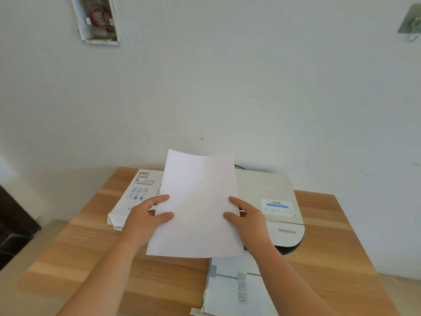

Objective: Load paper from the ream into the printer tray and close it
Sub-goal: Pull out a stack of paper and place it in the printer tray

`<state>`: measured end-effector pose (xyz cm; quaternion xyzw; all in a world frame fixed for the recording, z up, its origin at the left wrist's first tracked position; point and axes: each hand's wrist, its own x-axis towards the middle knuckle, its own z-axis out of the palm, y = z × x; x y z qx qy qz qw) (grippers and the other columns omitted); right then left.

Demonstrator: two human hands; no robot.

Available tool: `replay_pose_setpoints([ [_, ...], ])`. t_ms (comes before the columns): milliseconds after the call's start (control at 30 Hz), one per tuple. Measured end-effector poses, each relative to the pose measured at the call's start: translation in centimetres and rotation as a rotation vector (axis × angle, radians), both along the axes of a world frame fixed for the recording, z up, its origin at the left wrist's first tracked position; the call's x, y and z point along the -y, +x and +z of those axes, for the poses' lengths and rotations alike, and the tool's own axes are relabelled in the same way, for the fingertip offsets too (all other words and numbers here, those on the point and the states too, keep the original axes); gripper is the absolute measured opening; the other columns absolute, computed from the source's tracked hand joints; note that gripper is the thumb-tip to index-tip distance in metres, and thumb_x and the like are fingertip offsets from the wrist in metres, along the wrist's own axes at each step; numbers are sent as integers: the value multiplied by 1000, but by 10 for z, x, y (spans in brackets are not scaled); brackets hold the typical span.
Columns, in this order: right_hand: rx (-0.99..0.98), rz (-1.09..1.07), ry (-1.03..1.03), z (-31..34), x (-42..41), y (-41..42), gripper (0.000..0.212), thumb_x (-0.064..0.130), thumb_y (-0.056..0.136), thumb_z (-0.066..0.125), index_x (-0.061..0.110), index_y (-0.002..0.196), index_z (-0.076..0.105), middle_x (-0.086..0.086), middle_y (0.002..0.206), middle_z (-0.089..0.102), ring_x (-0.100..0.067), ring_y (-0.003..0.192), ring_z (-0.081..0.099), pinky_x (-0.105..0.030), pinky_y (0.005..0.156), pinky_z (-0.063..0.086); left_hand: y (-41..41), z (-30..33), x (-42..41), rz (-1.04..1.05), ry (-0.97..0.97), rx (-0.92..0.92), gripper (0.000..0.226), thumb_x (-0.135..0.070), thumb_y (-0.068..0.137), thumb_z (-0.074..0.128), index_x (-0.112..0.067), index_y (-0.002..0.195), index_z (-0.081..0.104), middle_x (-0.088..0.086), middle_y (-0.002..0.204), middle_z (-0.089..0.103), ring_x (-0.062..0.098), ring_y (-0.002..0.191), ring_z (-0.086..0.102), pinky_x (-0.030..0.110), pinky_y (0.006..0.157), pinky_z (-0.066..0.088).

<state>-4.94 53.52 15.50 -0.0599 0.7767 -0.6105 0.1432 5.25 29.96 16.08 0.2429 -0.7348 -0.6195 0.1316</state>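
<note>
Wooden table [91, 247] under a white wall, printer [273, 190] at the back.
Paper [198, 201] above the open tray [227, 293], pinched at both side edges: left hand [145, 215], right hand [248, 217], thumbs on top.

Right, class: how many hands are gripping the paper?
2. The left hand pinches the left edge of the paper; the right hand pinches its right edge. No other hands show.

We're looking at a pretty bare home-office corner: a light wood-grain table [330, 236] under our hands, a cream desktop printer [271, 190] just past the right one, plain white wall [227, 76] behind, with an unfinished open electrical box [96, 20] up left.
</note>
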Motion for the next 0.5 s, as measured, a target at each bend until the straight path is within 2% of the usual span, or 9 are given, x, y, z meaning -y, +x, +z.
replay_pose_setpoints([
  [100,-2,11,14,1,-22,-6,41,17,83,71,35,119,64,-1,83,58,-14,73,58,-16,60,46,-3,-1,-19,-4,16,11,46,-6,75,79,-28,113,67,-13,106,62,6,88,60,20,65,50],
  [233,-2,22,38,-1,-41,-9,40,17,84,71,34,120,64,4,77,55,-7,69,55,-8,53,41,-6,-4,-34,-14,32,23,49,-3,73,80,-28,114,65,-4,113,64,18,95,65,30,72,55],
  [367,-7,-4,66,-4,-52,-9,43,17,84,70,32,123,62,7,81,58,-5,70,54,-10,57,40,-14,-12,-41,-60,44,37,54,-3,74,79,-31,116,62,-5,116,62,16,100,64,32,75,56],
  [500,29,-46,64,-5,-67,-8,44,15,84,70,29,125,62,11,88,61,-3,76,58,-12,62,46,-27,-15,-51,-128,54,51,54,-4,76,78,-30,120,59,-12,105,63,6,92,63,23,66,53],
])
